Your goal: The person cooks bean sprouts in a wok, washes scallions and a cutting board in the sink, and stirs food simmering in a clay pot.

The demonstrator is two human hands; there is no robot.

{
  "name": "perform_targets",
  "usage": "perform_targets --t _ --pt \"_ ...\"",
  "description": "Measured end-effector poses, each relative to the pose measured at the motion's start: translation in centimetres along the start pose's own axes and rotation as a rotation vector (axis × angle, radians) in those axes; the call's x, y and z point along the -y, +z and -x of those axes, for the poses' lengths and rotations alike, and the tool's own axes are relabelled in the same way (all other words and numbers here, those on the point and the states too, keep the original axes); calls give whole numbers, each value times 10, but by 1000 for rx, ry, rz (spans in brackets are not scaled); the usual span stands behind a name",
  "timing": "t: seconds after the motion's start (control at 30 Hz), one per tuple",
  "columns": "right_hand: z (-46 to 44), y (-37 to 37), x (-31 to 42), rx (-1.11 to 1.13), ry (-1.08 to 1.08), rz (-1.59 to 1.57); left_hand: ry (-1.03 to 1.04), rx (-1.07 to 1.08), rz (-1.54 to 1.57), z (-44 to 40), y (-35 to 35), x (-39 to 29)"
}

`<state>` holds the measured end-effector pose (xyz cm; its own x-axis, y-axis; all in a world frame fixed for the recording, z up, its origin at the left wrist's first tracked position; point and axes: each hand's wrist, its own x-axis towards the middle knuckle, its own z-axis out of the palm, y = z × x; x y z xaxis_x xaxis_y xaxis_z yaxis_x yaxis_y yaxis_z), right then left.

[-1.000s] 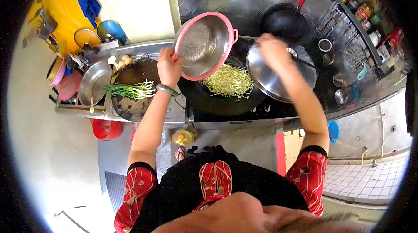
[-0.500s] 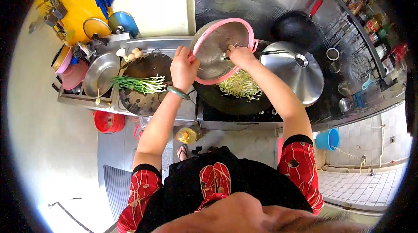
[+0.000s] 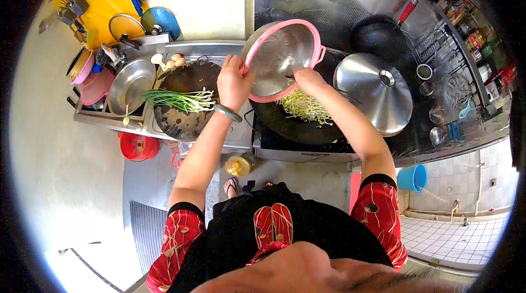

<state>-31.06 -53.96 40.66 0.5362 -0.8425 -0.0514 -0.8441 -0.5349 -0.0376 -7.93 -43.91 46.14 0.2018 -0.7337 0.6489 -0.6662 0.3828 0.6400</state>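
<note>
My left hand [image 3: 234, 82] is closed on the left rim of a mesh strainer [image 3: 316, 38] with a pink rim, tilted over a dark wok [image 3: 296, 131]. Pale bean sprouts [image 3: 308, 107] lie in the wok, partly hidden by the strainer and my right arm. My right hand [image 3: 309, 81] is closed at the strainer's lower right, with dark chopsticks [image 3: 348, 97] in it; the fingers mostly hide them. Left of my left wrist, green scallions [image 3: 181, 100] rest on a round, dark-stained board [image 3: 178, 124].
A large steel lid [image 3: 375, 104] sits right of the wok, with a black pan [image 3: 378, 38] behind it. A steel bowl [image 3: 131, 87] and eggs [image 3: 175, 61] are at the left. Below the counter are a red bucket [image 3: 138, 146] and a yellow-topped container [image 3: 237, 166].
The few sprouts seen by my right hand inside the strainer no longer show there. The chopsticks have swung from pointing right to slanting down behind my right wrist. My left hand keeps its hold.
</note>
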Motion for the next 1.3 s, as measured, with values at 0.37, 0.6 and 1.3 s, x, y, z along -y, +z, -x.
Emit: perform_targets --t 0.37,0.6,1.3 --pt "28 -26 -2 179 112 -43 28 -11 -22 -1 8 0" --pt "27 -30 12 -125 65 -116 -55 -59 20 -12 17 16" --pt "5 -34 3 80 135 -330 -155 -223 236 -8 12 84"
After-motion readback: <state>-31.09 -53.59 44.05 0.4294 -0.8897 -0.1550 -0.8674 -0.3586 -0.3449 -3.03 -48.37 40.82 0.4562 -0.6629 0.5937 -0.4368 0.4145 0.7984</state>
